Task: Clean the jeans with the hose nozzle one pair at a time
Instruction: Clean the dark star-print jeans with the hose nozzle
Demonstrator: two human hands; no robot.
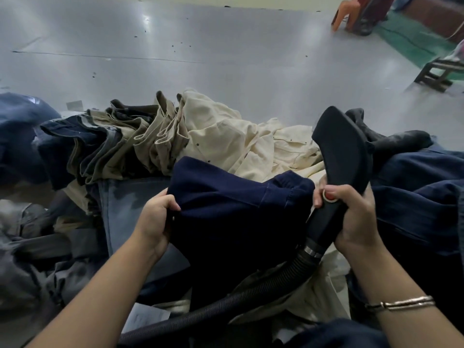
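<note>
A dark navy pair of jeans (233, 212) is bunched up in front of me, over a heap of other garments. My left hand (157, 217) grips its left edge, fingers curled into the cloth. My right hand (351, 214) grips the neck of a black hose nozzle (344, 149), whose wide flat head points up and away, above the right end of the navy jeans. The right thumb rests by a small red-and-white ring on the nozzle. A black ribbed hose (251, 297) runs from the nozzle down to the lower left.
Cream trousers (231, 136) lie behind the navy pair, beside a stack of folded khaki and dark jeans (120, 144). Blue denim (414, 192) is piled at right, grey garments (30, 247) at left. Beyond lies a grey table surface (200, 41); orange chair (351, 13) and stool (437, 74) stand far right.
</note>
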